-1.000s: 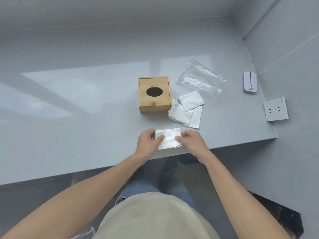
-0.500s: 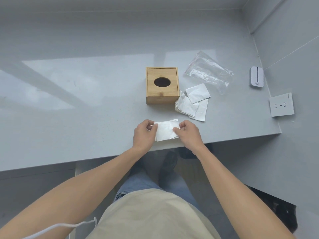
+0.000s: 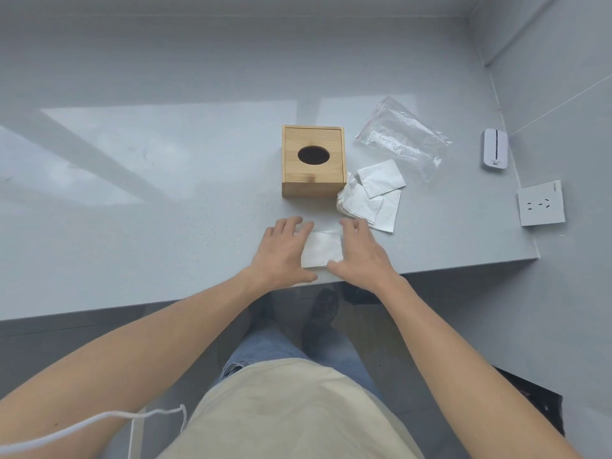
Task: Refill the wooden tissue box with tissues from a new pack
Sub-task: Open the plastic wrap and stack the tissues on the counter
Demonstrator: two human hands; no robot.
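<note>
— Both hands lie flat on the counter [image 3: 139, 226], fingers spread: the left hand [image 3: 284, 251] and the right hand [image 3: 359, 255] sit on either side of a folded white tissue [image 3: 323, 250], touching its edges, not gripping it.

— Any writing to read?

— Only a tiny dark mark on the white device [image 3: 494, 149], far right of the right hand, too small to make out. The wall socket [image 3: 541, 203] carries none.

— And the containers?

— The wooden tissue box [image 3: 313, 162] stands just beyond the hands; its oval opening shows only dark, so I cannot tell what is inside. Right of it, beyond the right hand, loose tissues [image 3: 371, 193] are piled touching the box's corner. Farther back lies the clear plastic pack [image 3: 402, 137], flattened, seemingly with nothing in it.
</note>
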